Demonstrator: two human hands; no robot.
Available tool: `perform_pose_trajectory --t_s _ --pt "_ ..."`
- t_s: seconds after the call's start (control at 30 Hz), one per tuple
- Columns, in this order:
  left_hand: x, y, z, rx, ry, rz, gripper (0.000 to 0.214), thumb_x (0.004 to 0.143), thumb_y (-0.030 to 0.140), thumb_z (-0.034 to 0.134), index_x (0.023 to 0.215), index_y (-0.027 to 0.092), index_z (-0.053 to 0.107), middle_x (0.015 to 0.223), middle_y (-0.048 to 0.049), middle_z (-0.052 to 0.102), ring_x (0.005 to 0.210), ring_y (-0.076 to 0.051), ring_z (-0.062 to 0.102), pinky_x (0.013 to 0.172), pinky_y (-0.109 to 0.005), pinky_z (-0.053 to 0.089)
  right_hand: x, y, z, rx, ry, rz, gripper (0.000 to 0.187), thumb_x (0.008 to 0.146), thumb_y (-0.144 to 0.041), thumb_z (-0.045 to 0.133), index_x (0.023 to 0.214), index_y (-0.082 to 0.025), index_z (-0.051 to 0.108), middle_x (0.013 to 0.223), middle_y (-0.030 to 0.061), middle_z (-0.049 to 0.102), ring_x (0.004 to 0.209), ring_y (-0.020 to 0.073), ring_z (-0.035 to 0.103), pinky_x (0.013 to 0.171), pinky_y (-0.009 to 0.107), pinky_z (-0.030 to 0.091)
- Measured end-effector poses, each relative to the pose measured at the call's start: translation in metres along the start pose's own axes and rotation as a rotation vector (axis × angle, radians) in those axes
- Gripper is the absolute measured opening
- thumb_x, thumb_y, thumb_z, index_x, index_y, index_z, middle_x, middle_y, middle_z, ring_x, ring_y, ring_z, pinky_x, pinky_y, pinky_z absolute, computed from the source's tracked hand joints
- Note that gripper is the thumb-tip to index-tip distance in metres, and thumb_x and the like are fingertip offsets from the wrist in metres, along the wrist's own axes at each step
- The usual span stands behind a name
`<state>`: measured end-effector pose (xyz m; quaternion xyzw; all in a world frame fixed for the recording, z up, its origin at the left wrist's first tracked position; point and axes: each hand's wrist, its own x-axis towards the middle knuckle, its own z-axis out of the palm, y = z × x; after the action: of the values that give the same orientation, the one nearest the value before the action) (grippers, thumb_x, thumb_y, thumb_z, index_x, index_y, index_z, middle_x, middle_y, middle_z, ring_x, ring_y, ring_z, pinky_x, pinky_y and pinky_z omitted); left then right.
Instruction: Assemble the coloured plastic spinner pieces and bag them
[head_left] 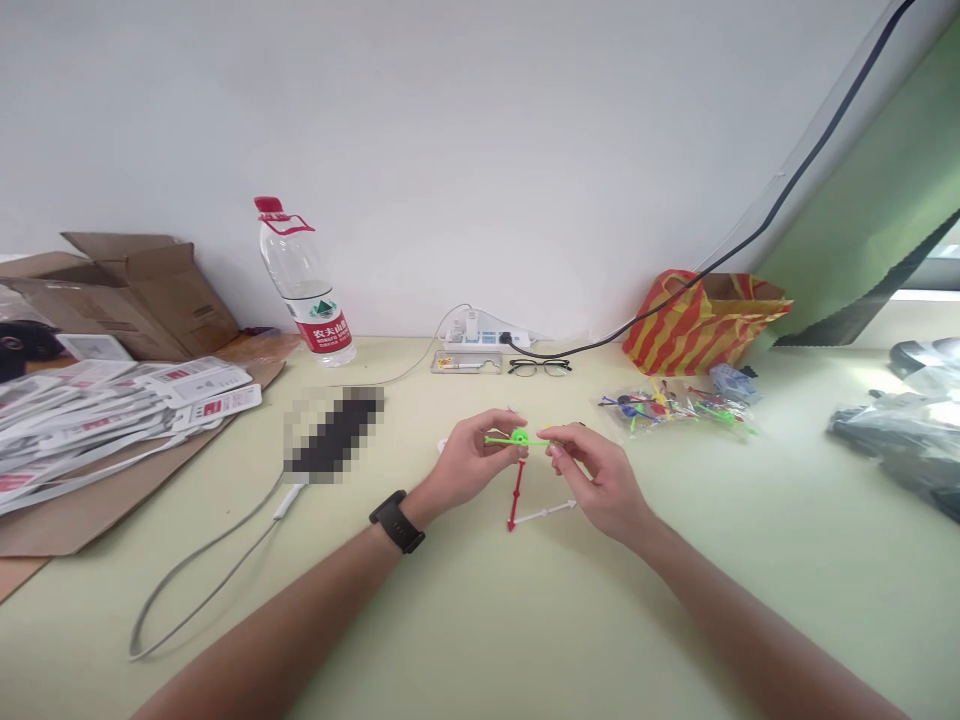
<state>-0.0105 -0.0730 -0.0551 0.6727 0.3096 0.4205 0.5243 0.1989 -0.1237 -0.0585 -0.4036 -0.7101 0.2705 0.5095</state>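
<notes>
My left hand (471, 462), a black watch on its wrist, is closed around a small construction-toy assembly above the pale green table (480, 620). A green connector hub with a green rod (517, 438) sits between my two hands. My right hand (600, 478) pinches the right end of that green part. A red rod (516, 496) hangs down from the hub and a white rod (546, 514) runs from its lower end toward my right palm.
A clear bag of coloured rods (675, 410) lies to the right, a red-and-yellow striped bag (697, 322) behind it. Glasses (538, 367), a power strip (480, 340), a water bottle (306, 285), stacked white packets (105, 410), cardboard boxes (142, 290), a grey cable (202, 575) and dark bags (907, 430) surround the spot.
</notes>
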Motion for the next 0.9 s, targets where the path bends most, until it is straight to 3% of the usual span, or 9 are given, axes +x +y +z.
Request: perform_pose_trajectory --t_s 0.2,0.4,0.63,0.73,0.9 --pt "-0.003 0.010 0.006 -0.020 -0.007 0.011 0.029 0.083 0.033 0.083 0.105 0.017 0.076 0.104 -0.0093 0.073 0.110 -0.026 0.068 0.098 -0.044 0.060 -0.002 0.004 0.001 -0.065 0.037 0.023 0.020 0.102 -0.024 0.054 0.119 -0.024 0.065 0.092 0.0041 0.070 0.082 0.0191 0.068 0.078 0.034 0.057" --pt "-0.002 0.004 0.003 0.086 -0.011 0.076 0.024 0.089 0.035 0.077 0.104 0.017 0.075 0.097 -0.0077 0.073 0.094 -0.022 0.071 0.092 -0.040 0.060 -0.003 0.008 0.001 -0.248 0.042 -0.090 0.020 0.102 -0.021 0.052 0.118 -0.024 0.063 0.100 0.0066 0.072 0.079 0.0196 0.066 0.073 0.034 0.054" --pt "-0.003 0.004 0.003 0.127 -0.038 0.067 0.026 0.092 0.039 0.074 0.106 0.017 0.074 0.098 -0.0085 0.074 0.090 -0.021 0.072 0.088 -0.037 0.060 -0.001 0.006 0.001 -0.234 0.010 -0.098 0.017 0.103 -0.022 0.049 0.106 -0.023 0.066 0.090 0.0056 0.069 0.080 0.0207 0.065 0.072 0.034 0.052" --pt "-0.003 0.008 0.002 0.039 -0.051 0.027 0.026 0.090 0.040 0.076 0.102 0.017 0.074 0.098 -0.0091 0.074 0.094 -0.023 0.072 0.092 -0.040 0.059 0.001 0.005 0.000 -0.200 0.009 -0.081 0.017 0.103 -0.021 0.050 0.105 -0.023 0.067 0.090 0.0050 0.069 0.079 0.0200 0.065 0.073 0.033 0.052" --pt "-0.001 0.011 -0.006 -0.238 -0.180 -0.117 0.023 0.092 0.039 0.075 0.096 0.016 0.075 0.103 -0.0110 0.075 0.101 -0.024 0.071 0.100 -0.046 0.054 0.004 0.003 -0.001 -0.108 0.001 -0.035 0.018 0.103 -0.024 0.051 0.106 -0.024 0.069 0.097 0.0066 0.069 0.087 0.0205 0.066 0.077 0.034 0.057"
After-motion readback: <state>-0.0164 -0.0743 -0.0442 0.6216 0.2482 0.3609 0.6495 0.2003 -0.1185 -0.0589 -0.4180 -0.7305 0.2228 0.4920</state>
